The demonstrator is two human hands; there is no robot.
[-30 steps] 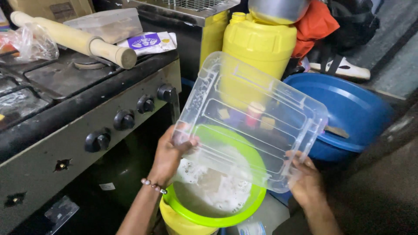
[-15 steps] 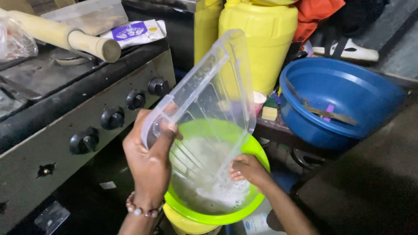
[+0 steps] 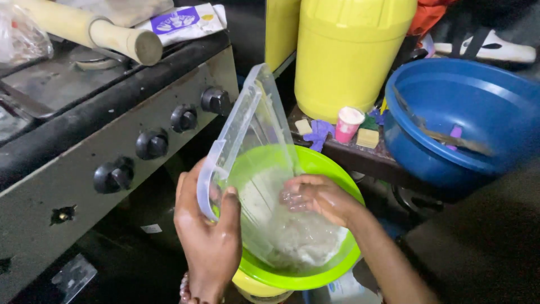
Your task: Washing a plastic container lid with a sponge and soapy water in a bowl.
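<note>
My left hand (image 3: 209, 242) grips the rim of a clear plastic container (image 3: 253, 141), which is tipped steeply on edge over a lime green bowl (image 3: 332, 270). My right hand (image 3: 318, 197) is inside the container, fingers wet and pressed against its inner wall. Whitish flour or dough (image 3: 304, 236) lies in the bottom of the green bowl, seen partly through the clear plastic. The green bowl rests on a yellow vessel (image 3: 256, 287) below it.
A grey stove with black knobs (image 3: 152, 143) stands at left, a wooden rolling pin (image 3: 101, 31) and a flour packet (image 3: 183, 19) on top. Yellow jerrycans (image 3: 349, 50) stand behind. A blue basin (image 3: 467, 118) sits right, with a small pink cup (image 3: 349, 124) beside it.
The container has gone from lying flat over the green bowl to tipped steeply on edge. My right hand left its outer corner and went inside it.
</note>
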